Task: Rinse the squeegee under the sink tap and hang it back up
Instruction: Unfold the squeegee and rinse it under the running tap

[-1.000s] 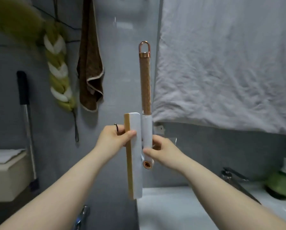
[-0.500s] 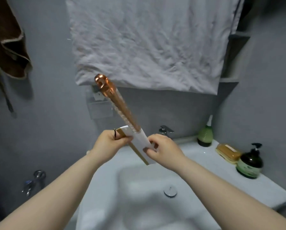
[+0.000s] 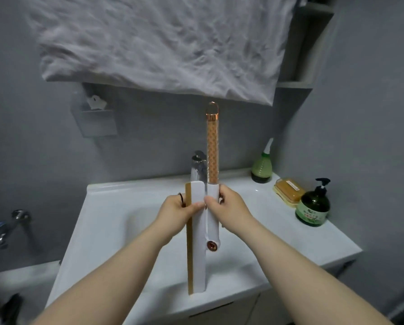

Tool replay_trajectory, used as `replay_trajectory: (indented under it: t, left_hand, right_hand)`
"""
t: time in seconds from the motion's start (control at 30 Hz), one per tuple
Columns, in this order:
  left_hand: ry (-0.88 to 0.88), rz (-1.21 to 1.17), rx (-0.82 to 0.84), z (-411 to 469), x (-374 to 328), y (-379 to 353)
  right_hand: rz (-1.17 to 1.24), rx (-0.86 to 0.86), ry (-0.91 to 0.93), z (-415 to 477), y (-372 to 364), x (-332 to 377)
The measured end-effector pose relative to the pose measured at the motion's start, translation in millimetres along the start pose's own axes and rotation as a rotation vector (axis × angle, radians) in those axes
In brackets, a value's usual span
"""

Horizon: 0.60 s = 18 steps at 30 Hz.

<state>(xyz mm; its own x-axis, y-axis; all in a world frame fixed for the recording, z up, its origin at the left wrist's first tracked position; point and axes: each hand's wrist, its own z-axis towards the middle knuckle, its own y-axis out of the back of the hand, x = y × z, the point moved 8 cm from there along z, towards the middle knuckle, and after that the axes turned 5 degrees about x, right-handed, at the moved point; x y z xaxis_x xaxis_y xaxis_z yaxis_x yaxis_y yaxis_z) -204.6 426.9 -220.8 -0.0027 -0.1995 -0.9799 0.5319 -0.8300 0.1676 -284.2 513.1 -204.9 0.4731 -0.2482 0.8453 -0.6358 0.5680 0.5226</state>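
The squeegee (image 3: 197,242) stands upright above the sink (image 3: 116,207), before the tap (image 3: 198,167). The left hand (image 3: 175,211) pinches its white blade; the right hand (image 3: 229,207) grips its handle base. The pump bottle (image 3: 313,205) label is illegible.

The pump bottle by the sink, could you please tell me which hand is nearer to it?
Right. The right hand is left of the pump bottle; the left hand lies farther left, across the squeegee.
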Motion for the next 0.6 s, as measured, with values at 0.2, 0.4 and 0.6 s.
replay_trajectory:
  t: [0.2,0.4,0.6]
  left_hand:
    - [0.048,-0.021,0.016,33.6,11.8,-5.8]
    - [0.205,-0.044,0.195,69.4,38.5,-27.1]
    - [0.351,0.307,0.237,110.2,71.7,-18.0]
  right_hand:
    - [0.179,0.019,-0.097,20.2,4.5,-21.7]
    - [0.232,0.093,-0.213,58.3,1.8,-48.2]
    - [-0.145,-0.454,-0.043,82.0,50.2,-60.1]
